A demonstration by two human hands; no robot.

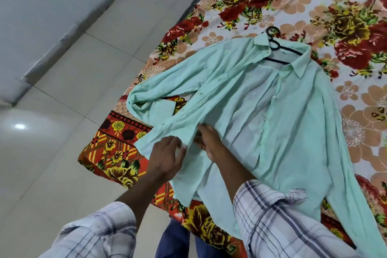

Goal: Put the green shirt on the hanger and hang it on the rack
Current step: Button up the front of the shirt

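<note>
A pale green shirt (289, 115) lies spread on the floral bed cover, front open and collar pointing away from me. A black hanger (278, 48) sits inside the collar, its hook sticking out past the neck. My left hand (167, 157) grips the left front panel of the shirt near its lower edge. Just to its right, my right hand (209, 142) pinches the edge of the same panel. No rack is in view.
The floral bed cover (314, 2) fills the right side, and its patterned border (117, 144) hangs over the near left edge. A light tiled floor (62, 132) lies to the left, meeting a wall at the top left.
</note>
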